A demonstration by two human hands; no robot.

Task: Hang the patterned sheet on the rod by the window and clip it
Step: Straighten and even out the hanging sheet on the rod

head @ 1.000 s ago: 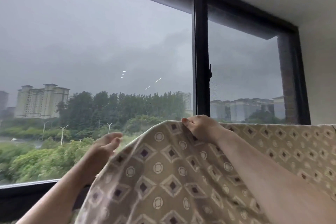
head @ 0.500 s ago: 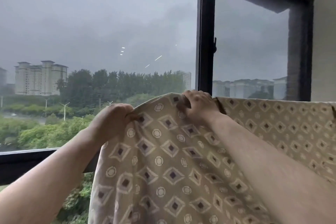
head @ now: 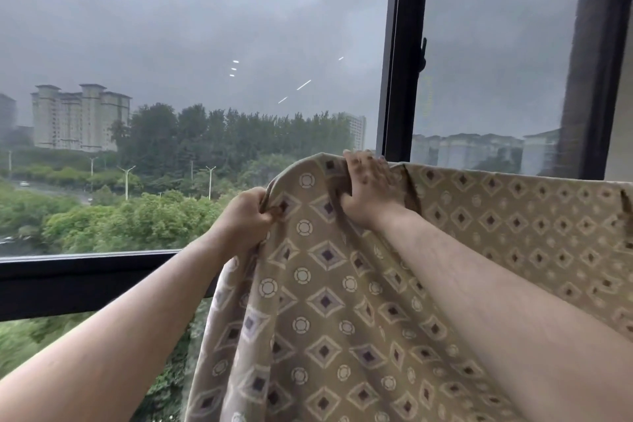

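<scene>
The patterned sheet, tan with diamonds and circles, hangs in front of the window and fills the lower right of the view. Its top edge runs level to the right, draped over a rod that the cloth hides. My left hand is closed on the sheet's left edge, pinching the cloth. My right hand grips the top edge a little to the right and higher, with fingers curled over the fold. No clip is in view.
A black window frame post stands just behind my right hand. A black horizontal window bar crosses the lower left. A white wall lies at the far right. Outside are trees and buildings.
My left hand has gone from open beside the sheet to a closed grip on its left edge. The view has tilted down, and both hands have drawn the cloth's edge leftward.
</scene>
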